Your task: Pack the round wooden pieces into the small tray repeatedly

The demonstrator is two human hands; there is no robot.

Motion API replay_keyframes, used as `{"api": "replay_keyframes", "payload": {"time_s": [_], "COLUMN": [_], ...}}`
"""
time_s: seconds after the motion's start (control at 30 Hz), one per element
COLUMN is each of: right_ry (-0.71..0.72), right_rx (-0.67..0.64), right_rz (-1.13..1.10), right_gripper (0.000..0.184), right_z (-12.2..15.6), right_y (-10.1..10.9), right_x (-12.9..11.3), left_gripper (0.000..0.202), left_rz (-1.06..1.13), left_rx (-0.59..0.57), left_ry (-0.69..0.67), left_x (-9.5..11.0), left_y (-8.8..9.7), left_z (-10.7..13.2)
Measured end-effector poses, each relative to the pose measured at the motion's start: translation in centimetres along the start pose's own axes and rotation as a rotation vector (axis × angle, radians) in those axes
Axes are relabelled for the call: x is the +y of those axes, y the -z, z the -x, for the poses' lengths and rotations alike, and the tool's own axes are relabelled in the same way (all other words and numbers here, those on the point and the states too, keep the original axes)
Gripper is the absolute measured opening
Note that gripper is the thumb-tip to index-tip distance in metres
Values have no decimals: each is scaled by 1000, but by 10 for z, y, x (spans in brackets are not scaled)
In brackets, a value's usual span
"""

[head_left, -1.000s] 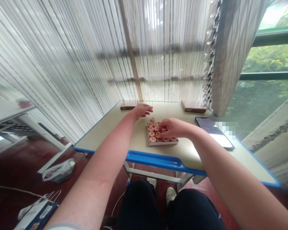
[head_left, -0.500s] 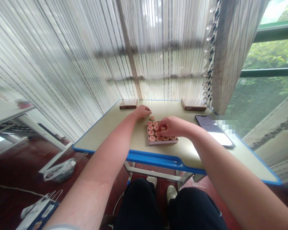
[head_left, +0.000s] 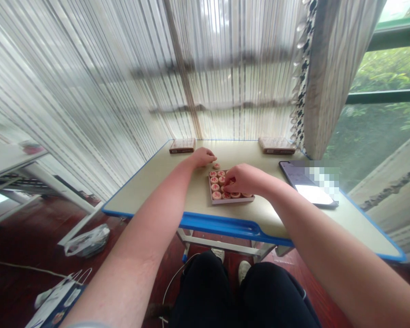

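Observation:
Rows of round wooden Chinese chess pieces [head_left: 215, 187] with red characters fill a shallow light-coloured box [head_left: 232, 201] on the table. My right hand [head_left: 242, 179] reaches over the box from the right. Its fingers are pinched down at a piece in the middle rows, and the hand hides much of the box's right side. One loose piece [head_left: 216, 166] lies on the table just beyond the box. Beside it on the left, my left hand [head_left: 204, 157] is held with curled fingers close together; whatever may be in them is hidden.
Two flat brown boxes [head_left: 182, 146] [head_left: 276, 145] lie along the table's far edge. A tablet-like device [head_left: 309, 184] rests at the right. The table [head_left: 150, 191] has a blue rim and a blue front groove. Bags [head_left: 88, 240] lie on the floor at left.
The view has shifted slightly. My right hand stays over the box, its fingers slightly lower and farther left among the pieces. My left hand remains beside the loose piece.

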State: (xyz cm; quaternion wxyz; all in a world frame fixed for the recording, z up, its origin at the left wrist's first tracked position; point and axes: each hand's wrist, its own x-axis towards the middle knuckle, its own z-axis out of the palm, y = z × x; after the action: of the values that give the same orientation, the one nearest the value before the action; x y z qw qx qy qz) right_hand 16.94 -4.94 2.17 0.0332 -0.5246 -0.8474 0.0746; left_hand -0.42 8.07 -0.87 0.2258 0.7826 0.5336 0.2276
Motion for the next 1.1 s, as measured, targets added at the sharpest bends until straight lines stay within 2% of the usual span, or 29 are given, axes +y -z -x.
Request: {"api": "replay_keyframes", "payload": {"time_s": [0.17, 0.33, 0.73, 0.9, 1.1], "right_ry": [-25, 1, -56, -26, 17], "right_rx": [27, 46, 29, 40, 31], "right_rz": [2, -73, -5, -5, -135], "right_gripper": [27, 24, 23, 23, 20], "right_z": [0, 2, -2, -4, 2], "right_y": [0, 3, -3, -5, 2], "right_x": [1, 1, -3, -1, -1], "left_gripper": [28, 25, 23, 22, 27], "left_rz": [36, 44, 81, 59, 59], "left_rx": [1, -2, 1, -13, -30], "left_ry": [15, 23, 45, 51, 36], "left_x": [1, 3, 5, 7, 5], "left_y": [0, 1, 1, 3, 3], "left_z": [2, 4, 5, 7, 5]}}
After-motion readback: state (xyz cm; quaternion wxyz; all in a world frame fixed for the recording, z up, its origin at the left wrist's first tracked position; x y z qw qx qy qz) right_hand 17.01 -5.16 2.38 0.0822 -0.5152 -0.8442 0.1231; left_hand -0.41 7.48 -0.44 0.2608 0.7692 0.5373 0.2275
